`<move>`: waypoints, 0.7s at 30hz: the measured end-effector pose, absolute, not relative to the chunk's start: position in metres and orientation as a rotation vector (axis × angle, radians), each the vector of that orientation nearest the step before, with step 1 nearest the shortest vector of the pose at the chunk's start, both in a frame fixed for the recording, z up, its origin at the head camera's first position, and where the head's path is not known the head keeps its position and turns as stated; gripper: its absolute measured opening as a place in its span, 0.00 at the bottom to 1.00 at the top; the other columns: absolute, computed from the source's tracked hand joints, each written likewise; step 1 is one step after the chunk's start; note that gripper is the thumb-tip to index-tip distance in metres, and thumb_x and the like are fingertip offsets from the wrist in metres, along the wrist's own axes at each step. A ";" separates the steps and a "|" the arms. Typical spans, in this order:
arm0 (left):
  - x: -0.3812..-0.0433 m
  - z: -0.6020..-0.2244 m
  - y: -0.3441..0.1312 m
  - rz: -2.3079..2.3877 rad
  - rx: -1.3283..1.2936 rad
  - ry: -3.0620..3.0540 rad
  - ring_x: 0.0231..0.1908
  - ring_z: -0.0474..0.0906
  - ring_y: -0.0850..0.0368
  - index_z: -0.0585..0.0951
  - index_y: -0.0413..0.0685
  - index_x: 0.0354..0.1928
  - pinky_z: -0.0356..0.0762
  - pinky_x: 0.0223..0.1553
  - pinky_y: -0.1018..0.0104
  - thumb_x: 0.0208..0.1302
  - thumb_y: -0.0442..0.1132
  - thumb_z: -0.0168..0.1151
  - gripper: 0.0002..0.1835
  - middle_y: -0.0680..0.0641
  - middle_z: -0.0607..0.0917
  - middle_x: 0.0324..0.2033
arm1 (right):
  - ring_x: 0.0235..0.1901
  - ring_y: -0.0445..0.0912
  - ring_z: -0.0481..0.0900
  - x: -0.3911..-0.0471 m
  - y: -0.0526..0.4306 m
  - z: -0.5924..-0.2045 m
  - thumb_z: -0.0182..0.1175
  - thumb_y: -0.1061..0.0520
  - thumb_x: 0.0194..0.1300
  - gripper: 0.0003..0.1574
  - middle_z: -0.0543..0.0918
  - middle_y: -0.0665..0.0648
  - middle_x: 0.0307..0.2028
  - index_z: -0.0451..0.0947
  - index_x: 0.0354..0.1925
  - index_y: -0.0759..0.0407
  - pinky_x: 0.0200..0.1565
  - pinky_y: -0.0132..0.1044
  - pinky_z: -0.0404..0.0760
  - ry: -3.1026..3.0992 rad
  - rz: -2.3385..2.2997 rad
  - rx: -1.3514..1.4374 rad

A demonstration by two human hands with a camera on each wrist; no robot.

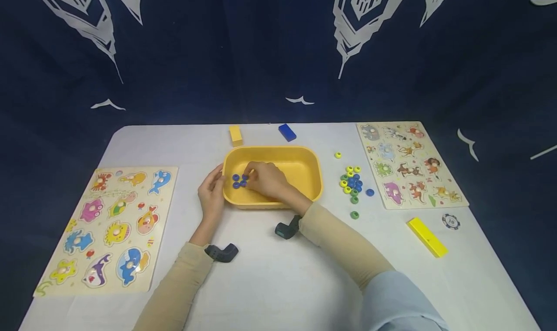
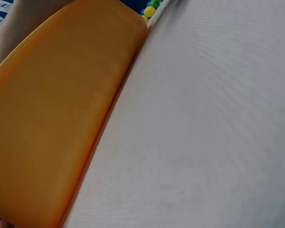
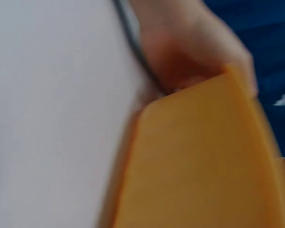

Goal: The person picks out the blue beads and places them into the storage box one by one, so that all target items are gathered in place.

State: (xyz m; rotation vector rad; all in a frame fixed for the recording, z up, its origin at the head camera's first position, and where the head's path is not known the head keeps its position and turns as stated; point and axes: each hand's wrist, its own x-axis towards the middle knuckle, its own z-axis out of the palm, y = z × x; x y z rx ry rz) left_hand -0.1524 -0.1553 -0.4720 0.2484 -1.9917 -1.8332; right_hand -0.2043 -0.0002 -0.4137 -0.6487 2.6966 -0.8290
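Note:
A yellow plastic tray (image 1: 300,169) stands on the white table, with several small blue beads (image 1: 236,185) grouped inside at its left end. My left hand (image 1: 212,195) holds the tray's left end from outside, its fingers along the wall up to the rim; the right wrist view also has this left hand (image 3: 194,42) at the tray's end. Reaching over the near rim, my right hand (image 1: 267,180) is inside the tray with bent fingers. Its fingertips pinch at a blue bead (image 1: 244,177) beside the others. In the left wrist view, the tray's near wall (image 2: 61,109) hides the beads inside.
Right of the tray lie loose yellow, green and blue beads (image 1: 351,182). Behind it are a yellow block (image 1: 235,135) and a blue block (image 1: 287,132). Animal puzzle boards flank it, left (image 1: 143,258) and right (image 1: 417,166). A long yellow block (image 1: 427,237) lies near a poker chip (image 1: 450,221).

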 end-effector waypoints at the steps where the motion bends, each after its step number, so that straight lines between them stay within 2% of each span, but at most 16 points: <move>1: -0.152 -0.472 -0.155 -1.829 0.253 -1.999 0.45 0.75 0.46 0.75 0.44 0.53 0.75 0.39 0.82 0.59 0.31 0.51 0.18 0.38 0.79 0.45 | 0.23 0.40 0.73 -0.202 0.004 -0.412 0.61 0.55 0.51 0.16 0.79 0.46 0.26 0.76 0.42 0.51 0.21 0.29 0.71 2.700 -0.881 -0.667; 6: -0.151 -0.471 -0.154 -1.791 0.266 -2.012 0.45 0.76 0.53 0.75 0.50 0.53 0.75 0.42 0.79 0.59 0.34 0.51 0.18 0.43 0.80 0.45 | 0.16 0.41 0.68 -0.185 0.040 -0.398 0.62 0.53 0.54 0.17 0.79 0.45 0.26 0.75 0.43 0.53 0.16 0.29 0.67 2.714 -1.199 -0.761; 11: -0.150 -0.470 -0.154 -1.777 0.254 -2.008 0.44 0.76 0.55 0.76 0.52 0.52 0.76 0.43 0.78 0.60 0.35 0.51 0.17 0.45 0.80 0.45 | 0.18 0.42 0.67 -0.166 0.095 -0.392 0.63 0.54 0.53 0.19 0.79 0.49 0.26 0.75 0.44 0.55 0.16 0.28 0.65 2.828 -1.460 -0.693; 16: -0.149 -0.467 -0.154 -1.817 0.252 -1.999 0.45 0.76 0.51 0.75 0.48 0.53 0.75 0.42 0.80 0.60 0.34 0.51 0.18 0.42 0.80 0.45 | 0.18 0.42 0.67 -0.150 0.155 -0.404 0.63 0.54 0.52 0.19 0.79 0.52 0.25 0.76 0.45 0.55 0.15 0.26 0.66 3.014 -1.612 -0.425; 18: -0.145 -0.461 -0.152 -1.821 0.245 -2.000 0.46 0.75 0.48 0.74 0.45 0.53 0.74 0.42 0.81 0.60 0.32 0.51 0.18 0.40 0.79 0.46 | 0.16 0.41 0.67 -0.144 0.177 -0.413 0.63 0.54 0.52 0.19 0.79 0.52 0.25 0.76 0.45 0.55 0.11 0.30 0.64 3.060 -1.665 -0.242; 21: -0.140 -0.451 -0.148 -1.818 0.233 -2.009 0.46 0.75 0.44 0.73 0.40 0.53 0.75 0.42 0.80 0.60 0.31 0.49 0.18 0.37 0.78 0.47 | 0.16 0.39 0.66 -0.137 0.207 -0.429 0.63 0.53 0.53 0.19 0.77 0.51 0.24 0.76 0.45 0.54 0.12 0.31 0.63 3.098 -1.727 0.070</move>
